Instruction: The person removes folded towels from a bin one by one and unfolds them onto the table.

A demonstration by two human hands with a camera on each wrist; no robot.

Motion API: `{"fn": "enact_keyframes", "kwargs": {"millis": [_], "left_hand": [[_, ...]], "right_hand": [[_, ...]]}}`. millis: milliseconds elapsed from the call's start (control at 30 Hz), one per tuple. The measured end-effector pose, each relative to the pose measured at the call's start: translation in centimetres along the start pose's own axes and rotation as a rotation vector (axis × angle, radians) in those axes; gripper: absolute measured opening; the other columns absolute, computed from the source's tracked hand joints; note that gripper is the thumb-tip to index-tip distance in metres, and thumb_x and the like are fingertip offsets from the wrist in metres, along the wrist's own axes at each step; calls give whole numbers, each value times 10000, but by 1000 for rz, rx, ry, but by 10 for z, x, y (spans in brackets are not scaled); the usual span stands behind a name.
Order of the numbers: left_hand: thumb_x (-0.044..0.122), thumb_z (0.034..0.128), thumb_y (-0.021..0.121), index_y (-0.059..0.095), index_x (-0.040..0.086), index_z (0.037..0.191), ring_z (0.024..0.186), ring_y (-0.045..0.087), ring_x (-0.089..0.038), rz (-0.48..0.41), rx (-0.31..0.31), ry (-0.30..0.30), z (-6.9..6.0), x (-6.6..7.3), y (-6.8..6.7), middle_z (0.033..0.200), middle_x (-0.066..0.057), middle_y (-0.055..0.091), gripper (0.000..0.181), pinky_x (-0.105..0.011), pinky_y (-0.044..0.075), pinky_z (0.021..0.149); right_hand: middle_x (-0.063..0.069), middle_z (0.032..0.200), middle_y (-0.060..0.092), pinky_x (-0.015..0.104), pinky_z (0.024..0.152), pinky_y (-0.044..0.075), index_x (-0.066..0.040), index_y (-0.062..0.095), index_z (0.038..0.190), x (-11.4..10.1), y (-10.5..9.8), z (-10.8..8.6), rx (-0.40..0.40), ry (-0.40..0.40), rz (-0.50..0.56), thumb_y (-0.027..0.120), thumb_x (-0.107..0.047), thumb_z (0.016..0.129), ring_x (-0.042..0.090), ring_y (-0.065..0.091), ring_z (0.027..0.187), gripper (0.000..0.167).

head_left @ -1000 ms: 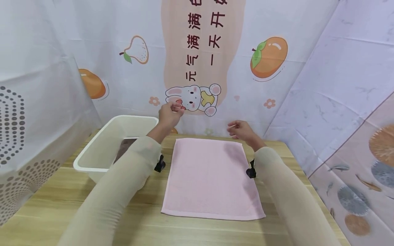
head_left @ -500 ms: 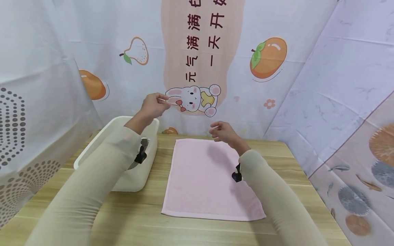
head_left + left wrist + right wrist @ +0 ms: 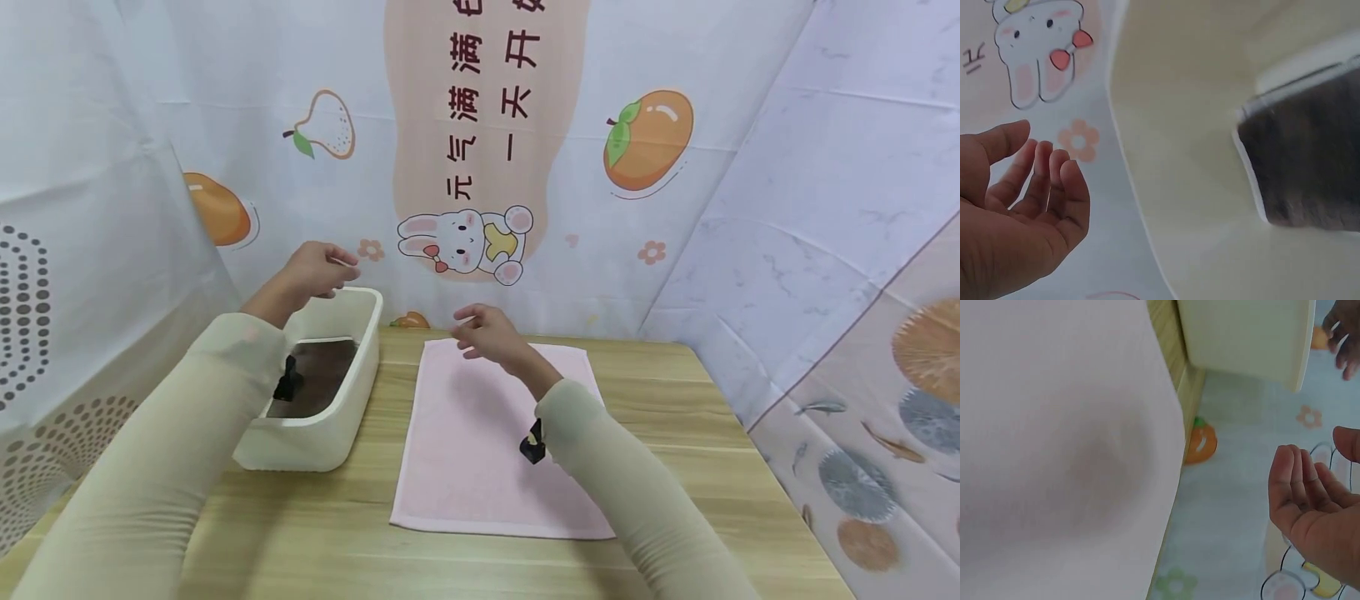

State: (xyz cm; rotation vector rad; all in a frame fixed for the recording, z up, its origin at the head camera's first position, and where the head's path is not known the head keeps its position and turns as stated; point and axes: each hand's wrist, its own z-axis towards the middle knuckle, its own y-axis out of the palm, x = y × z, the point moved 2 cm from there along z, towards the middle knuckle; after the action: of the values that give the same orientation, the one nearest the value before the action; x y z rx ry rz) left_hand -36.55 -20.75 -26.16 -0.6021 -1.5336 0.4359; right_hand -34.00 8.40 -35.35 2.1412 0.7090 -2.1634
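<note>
My left hand (image 3: 318,268) is raised above the back of a cream plastic bin (image 3: 369,367). Its fingers are loosely bent, and the left wrist view shows nothing between thumb and fingers (image 3: 1075,194). Inside the bin lies a dark brown flat thing (image 3: 326,371) with a pale edge; its kind cannot be made out. My right hand (image 3: 487,333) hovers over the far part of a pink towel (image 3: 457,475), apart from it. Relaxed and holding nothing, that hand (image 3: 1316,512) casts a shadow on the towel, which lies spread flat.
A wooden table (image 3: 360,542) carries both bin and towel, the bin to the left. Printed white curtains (image 3: 570,275) hang behind the table and along both sides. Bare wood shows between bin and towel and to the towel's right.
Both hands have moved left, the left one from beside the bin to over it, the right one from the towel's far right corner to over its far left part. Towel and bin stay put.
</note>
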Motion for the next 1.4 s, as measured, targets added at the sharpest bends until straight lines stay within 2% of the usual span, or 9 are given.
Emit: {"fn": "enact_keyframes", "kwargs": {"millis": [267, 433, 533, 700, 867, 933, 1000, 1167, 1400], "left_hand": [[260, 1056, 555, 478, -36, 1409, 1220, 507, -425, 64, -67, -127, 3, -46, -20, 1399, -264, 458, 467, -420, 549, 926], [268, 1066, 535, 403, -76, 1442, 1090, 569, -338, 78, -185, -197, 2, -77, -33, 1427, -303, 424, 527, -394, 567, 874], [264, 1070, 507, 355, -95, 1468, 1032, 582, -276, 51, -250, -243, -2, -92, -38, 1470, -324, 369, 557, -395, 564, 876], [291, 1075, 476, 276, -122, 1486, 1218, 517, -388, -32, -310, -363, -7, -111, -36, 1452, -329, 354, 616, -446, 552, 944], [337, 1069, 420, 175, -159, 1495, 1329, 422, -512, -42, -370, -467, -12, -115, -26, 1419, -392, 344, 698, -531, 508, 1018], [349, 1065, 392, 112, -183, 1505, 1341, 409, -546, -13, -424, -497, -13, -114, -22, 1448, -442, 302, 744, -545, 500, 1026], [356, 1058, 382, 90, -223, 1486, 1307, 460, -567, 38, -470, -522, -13, -112, -19, 1439, -490, 308, 778, -545, 508, 1015], [364, 1062, 343, 27, -293, 1425, 1220, 530, -605, 107, -581, -559, -10, -111, -13, 1357, -582, 301, 815, -554, 501, 1020], [399, 1090, 243, -33, -293, 1422, 1195, 551, -601, 202, -769, -560, 0, -115, -4, 1388, -578, 279, 816, -604, 438, 1066]], "right_hand": [[137, 1084, 663, 427, 835, 609, -11, 586, 1304, -19, 43, -7, -38, -1, 115, 650, -153, 1014, 253, 688, 912, 329], [145, 1067, 675, 413, 797, 617, -20, 614, 1268, -27, 64, -10, -44, -7, 155, 671, -146, 1001, 227, 685, 848, 301], [195, 1111, 673, 424, 792, 617, -25, 623, 1263, -31, 74, -11, -52, -36, 157, 671, -141, 1001, 222, 680, 829, 290], [195, 1052, 678, 385, 747, 622, -10, 629, 1235, -33, 95, -11, -50, -62, 190, 678, -138, 997, 206, 670, 775, 275], [238, 1070, 692, 391, 752, 623, -14, 643, 1189, -33, 117, -14, -46, 5, 321, 689, -136, 985, 183, 663, 740, 242], [229, 1047, 698, 395, 754, 623, -34, 651, 1149, -34, 124, -16, -37, 47, 374, 703, -147, 977, 180, 662, 735, 213], [193, 986, 701, 376, 732, 624, -59, 655, 1102, -34, 130, -17, -23, 87, 420, 719, -164, 967, 179, 660, 725, 183], [130, 876, 687, 301, 631, 609, -70, 641, 1046, -34, 141, -18, -12, 117, 486, 746, -172, 950, 172, 651, 684, 175], [88, 780, 681, 283, 611, 600, -66, 638, 994, -35, 147, -18, 11, 133, 523, 753, -76, 927, 163, 648, 653, 134]]}}
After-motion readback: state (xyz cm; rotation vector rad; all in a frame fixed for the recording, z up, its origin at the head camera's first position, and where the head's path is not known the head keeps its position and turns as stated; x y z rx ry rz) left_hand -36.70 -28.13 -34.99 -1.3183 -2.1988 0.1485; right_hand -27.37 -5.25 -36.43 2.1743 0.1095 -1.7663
